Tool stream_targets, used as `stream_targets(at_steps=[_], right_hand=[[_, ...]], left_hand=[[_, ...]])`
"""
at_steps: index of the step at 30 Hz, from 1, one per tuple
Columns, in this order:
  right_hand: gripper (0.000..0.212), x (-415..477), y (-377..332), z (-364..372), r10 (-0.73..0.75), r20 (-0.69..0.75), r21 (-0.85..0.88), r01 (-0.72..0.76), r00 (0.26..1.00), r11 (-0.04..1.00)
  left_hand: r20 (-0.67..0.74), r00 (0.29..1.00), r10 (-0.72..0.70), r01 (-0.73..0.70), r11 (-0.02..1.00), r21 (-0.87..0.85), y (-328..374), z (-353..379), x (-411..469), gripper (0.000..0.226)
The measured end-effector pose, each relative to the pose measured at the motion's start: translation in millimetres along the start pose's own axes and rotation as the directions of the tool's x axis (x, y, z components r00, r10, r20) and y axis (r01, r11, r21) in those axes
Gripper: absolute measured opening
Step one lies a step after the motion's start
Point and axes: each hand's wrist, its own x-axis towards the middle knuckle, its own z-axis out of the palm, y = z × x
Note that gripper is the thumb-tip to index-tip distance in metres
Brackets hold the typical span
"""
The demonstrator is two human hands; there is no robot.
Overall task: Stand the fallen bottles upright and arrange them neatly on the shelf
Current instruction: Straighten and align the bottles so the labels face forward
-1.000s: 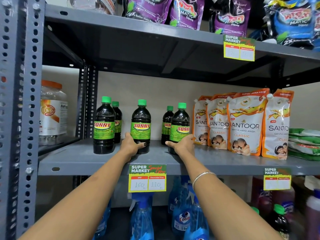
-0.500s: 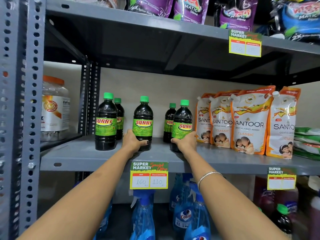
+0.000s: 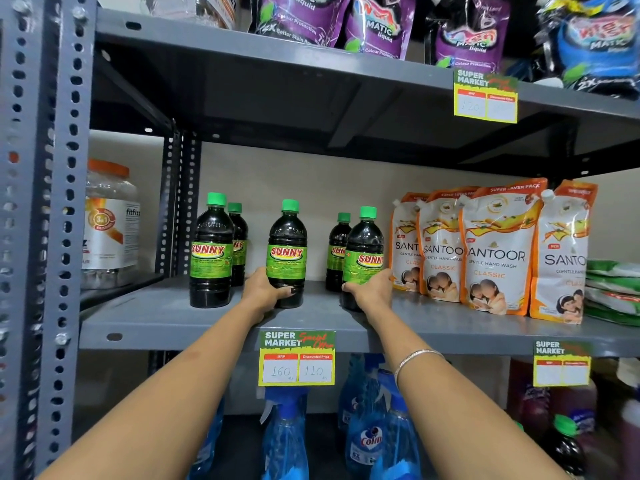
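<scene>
Several dark Sunny bottles with green caps stand upright on the grey middle shelf [image 3: 156, 320]. My left hand [image 3: 265, 292] wraps the base of the middle bottle [image 3: 287, 251]. Around the base of the right front bottle [image 3: 363, 252] my right hand [image 3: 372, 289] is closed. The left front bottle [image 3: 211, 251] stands free, with another bottle [image 3: 239, 244] partly hidden behind it. One more bottle [image 3: 337, 251] stands behind the right front one.
Santoor hand wash pouches [image 3: 491, 251] stand close to the right of the bottles. A clear jar [image 3: 109, 223] with an orange lid sits beyond the left upright. Detergent pouches [image 3: 377, 26] fill the shelf above. Blue spray bottles [image 3: 287, 441] stand below. A price tag [image 3: 297, 358] hangs on the shelf edge.
Both hands keep their hold on the two bottles. The right front bottle has shifted slightly right, toward the pouches; the view has shifted a little.
</scene>
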Motion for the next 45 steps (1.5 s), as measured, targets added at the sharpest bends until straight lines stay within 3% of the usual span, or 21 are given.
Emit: stream_targets(at_steps=[25, 28, 33, 38, 41, 45], right_hand=[[0.086, -5.0, -2.0, -2.3, -0.004, -0.007, -0.071, 0.003, 1.000, 0.997], [0.092, -8.2, -3.3, -3.2, -0.062, -0.039, -0.121, 0.057, 0.997, 0.991], [0.082, -27.8, -19.0, 3.4, -0.267, -0.297, -0.126, 0.240, 0.917, 0.963], [0.067, -61.7, -42.5, 30.2, -0.490, -0.423, -0.222, 0.438, 0.762, 0.871], [0.069, -75.7, -50.3, 48.3, -0.512, -0.294, -0.218, 0.465, 0.807, 0.858], [0.084, -78.0, -53.7, 66.4, -0.274, 0.098, -0.133, 0.285, 0.957, 0.949]], left_hand=[[-0.003, 1.000, 0.002, -0.002, 0.997, 0.074, 3.6, 2.4, -3.4, 0.051], [-0.015, 1.000, 0.028, -0.026, 0.996, 0.083, 8.0, 2.4, -5.9, 0.055], [-0.236, 0.952, 0.196, -0.164, 0.975, 0.149, 17.3, -8.6, -25.3, 0.059], [-0.500, 0.808, 0.313, -0.244, 0.949, 0.200, 9.8, -41.3, -36.4, 0.037], [-0.620, 0.774, 0.128, -0.055, 0.989, 0.136, 3.1, -61.3, -33.6, 0.052], [-0.481, 0.856, -0.188, 0.198, 0.980, -0.030, -6.9, -75.2, -22.0, 0.072]])
